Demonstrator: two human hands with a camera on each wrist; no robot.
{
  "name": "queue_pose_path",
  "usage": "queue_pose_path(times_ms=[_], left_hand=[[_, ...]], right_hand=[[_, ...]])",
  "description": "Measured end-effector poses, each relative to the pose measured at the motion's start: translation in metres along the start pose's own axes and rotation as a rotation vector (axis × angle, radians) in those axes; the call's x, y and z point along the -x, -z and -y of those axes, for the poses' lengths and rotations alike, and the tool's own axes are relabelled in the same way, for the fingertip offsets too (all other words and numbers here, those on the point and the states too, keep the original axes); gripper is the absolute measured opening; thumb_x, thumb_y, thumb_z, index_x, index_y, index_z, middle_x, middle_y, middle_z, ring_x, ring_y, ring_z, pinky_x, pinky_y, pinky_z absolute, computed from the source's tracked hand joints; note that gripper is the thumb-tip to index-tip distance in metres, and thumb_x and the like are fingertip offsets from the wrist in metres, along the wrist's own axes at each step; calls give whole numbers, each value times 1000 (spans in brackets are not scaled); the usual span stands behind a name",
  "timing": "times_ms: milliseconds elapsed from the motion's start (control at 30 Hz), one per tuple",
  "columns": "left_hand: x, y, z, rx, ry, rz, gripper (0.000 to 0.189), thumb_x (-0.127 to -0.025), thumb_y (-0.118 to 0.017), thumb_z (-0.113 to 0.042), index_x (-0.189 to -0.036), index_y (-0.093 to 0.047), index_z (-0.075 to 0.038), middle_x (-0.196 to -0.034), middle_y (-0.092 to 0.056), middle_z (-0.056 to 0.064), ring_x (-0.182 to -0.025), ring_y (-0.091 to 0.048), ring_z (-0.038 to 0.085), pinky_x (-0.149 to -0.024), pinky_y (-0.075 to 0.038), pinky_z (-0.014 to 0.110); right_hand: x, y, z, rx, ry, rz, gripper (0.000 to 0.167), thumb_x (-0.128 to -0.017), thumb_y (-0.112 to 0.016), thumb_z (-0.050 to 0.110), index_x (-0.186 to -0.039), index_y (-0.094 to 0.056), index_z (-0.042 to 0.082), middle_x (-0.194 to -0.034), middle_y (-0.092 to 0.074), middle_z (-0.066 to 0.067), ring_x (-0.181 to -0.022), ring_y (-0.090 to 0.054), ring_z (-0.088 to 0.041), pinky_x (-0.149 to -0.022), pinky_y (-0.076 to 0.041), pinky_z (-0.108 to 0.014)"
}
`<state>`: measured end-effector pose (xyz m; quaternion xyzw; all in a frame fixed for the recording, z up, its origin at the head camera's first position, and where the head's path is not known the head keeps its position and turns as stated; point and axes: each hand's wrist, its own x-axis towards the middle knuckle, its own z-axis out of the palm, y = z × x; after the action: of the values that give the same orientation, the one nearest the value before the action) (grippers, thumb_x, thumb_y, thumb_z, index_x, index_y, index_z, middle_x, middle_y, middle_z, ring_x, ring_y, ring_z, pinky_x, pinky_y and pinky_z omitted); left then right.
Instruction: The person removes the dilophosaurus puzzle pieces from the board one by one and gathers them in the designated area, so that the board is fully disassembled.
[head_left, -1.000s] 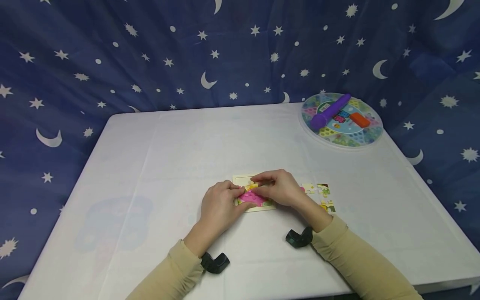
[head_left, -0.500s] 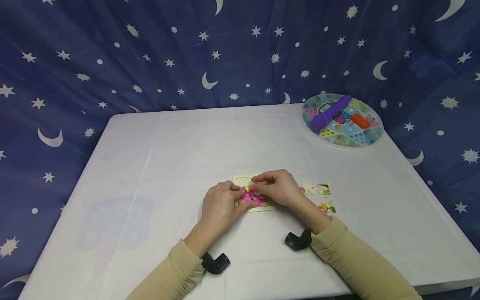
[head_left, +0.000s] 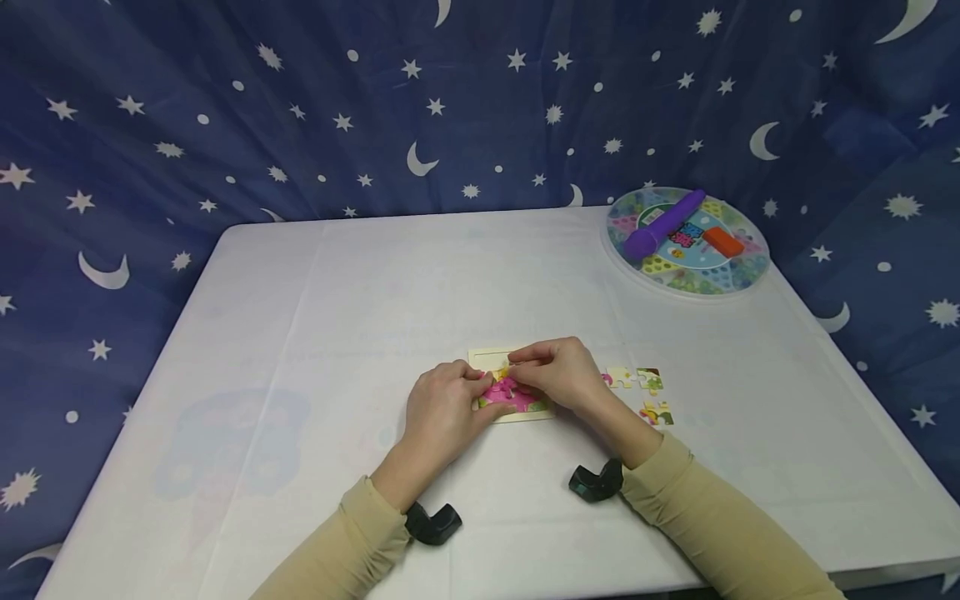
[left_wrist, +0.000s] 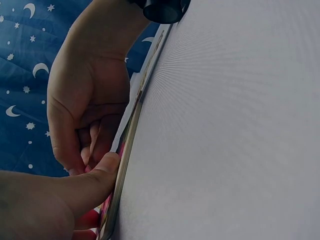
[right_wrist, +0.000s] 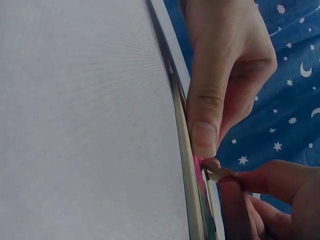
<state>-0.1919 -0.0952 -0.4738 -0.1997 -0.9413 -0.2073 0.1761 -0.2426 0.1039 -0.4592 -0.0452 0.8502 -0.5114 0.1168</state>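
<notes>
A jigsaw puzzle (head_left: 517, 403) with pink, yellow and green pieces lies in a cream frame (head_left: 484, 357) on the table. My left hand (head_left: 442, 408) rests over its left side, thumb near the front edge and index finger farther back. In the left wrist view the left thumb (left_wrist: 106, 165) presses at the frame's edge. My right hand (head_left: 562, 375) is over the puzzle's right side, thumb and index finger together. Between those fingertips, the right wrist view shows a small puzzle piece (right_wrist: 219, 173), tilted above the puzzle. Its printed side is hard to make out.
Several loose puzzle pieces (head_left: 651, 392) lie to the right of the frame, partly behind the right wrist. A round patterned board (head_left: 690, 279) at the back right bears a purple toy microphone (head_left: 663, 227) and an orange block (head_left: 723, 242). A starry curtain (head_left: 465, 100) hangs behind the white table (head_left: 337, 333).
Both hands stay almost in place. The right fingertips shift slightly over the puzzle, and a small gap shows among the pink pieces from half a second ago. The head view moves slightly.
</notes>
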Motion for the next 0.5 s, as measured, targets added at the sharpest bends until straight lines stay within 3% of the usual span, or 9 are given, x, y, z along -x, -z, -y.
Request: queue_pose_path(times_ms=[300,500], left_hand=[[-1,0,0,-7,-3,-2,46,-76,-89,-49,-110,-82,-18,-93,-70,-1,-80,-64,20,-67,-51,38],[-1,0,-1,-9,-9,-13,46,-76,-89,-50,-108,-83,-18,-93,-70,0,-80,-65,21,-67,-51,39]], right_hand=[[-2,-4,2,-132,-51,77,28,-88,-84,25,-108,-78,6,-79,-76,-7,-66,-73,-21,-61,-61,-34],[-2,-6,1,-39,-53,71,27,-87,-84,34,-101,-79,12,-74,-74,-4,-53,-67,-20,-49,-56,-33]])
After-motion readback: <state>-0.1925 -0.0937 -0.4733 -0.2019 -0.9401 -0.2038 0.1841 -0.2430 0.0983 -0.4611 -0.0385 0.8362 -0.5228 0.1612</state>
